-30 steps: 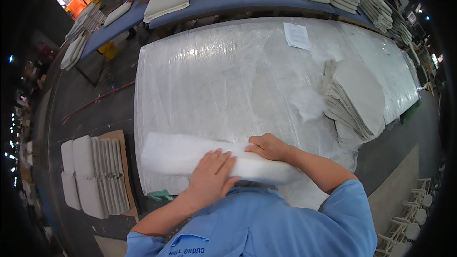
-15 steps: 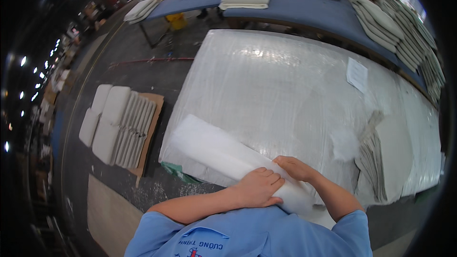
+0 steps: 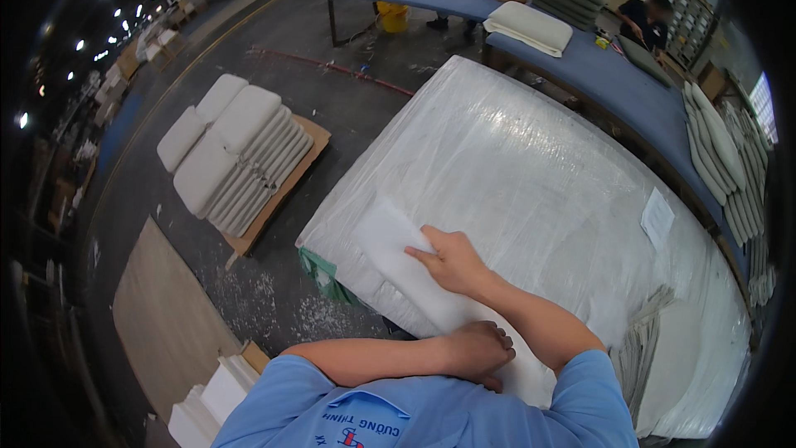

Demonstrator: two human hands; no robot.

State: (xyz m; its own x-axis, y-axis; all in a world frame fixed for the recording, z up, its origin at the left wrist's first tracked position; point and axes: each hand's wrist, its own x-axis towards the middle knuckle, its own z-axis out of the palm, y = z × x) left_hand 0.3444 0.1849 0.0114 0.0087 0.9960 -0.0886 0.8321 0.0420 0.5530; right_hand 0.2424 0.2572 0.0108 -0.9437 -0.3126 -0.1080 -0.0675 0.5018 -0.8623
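A long strip of soft white padding (image 3: 406, 278) lies slantwise across the near left part of a large block wrapped in clear film (image 3: 531, 174). Across the padding's far portion reaches my right hand (image 3: 452, 261), its thumb and fingers closed at the strip's right edge. Close to my body, my left hand (image 3: 481, 353) is curled over the near portion, its fingers bent against the material; what lies under its palm is hidden. My right forearm covers part of the strip.
Stacked pale cushions (image 3: 240, 137) stand on cardboard at left. Grey fabric pieces (image 3: 676, 348) and a paper sheet (image 3: 657, 217) lie on the wrapped block. Behind it, a long blue table (image 3: 605, 75) carries folded pads; another person (image 3: 651, 23) works there. White blocks (image 3: 211, 398) sit at lower left.
My right hand has moved forward and left along the padding, while my left hand stays near my body on it. The view has turned, shifting the cushions and table rightward.
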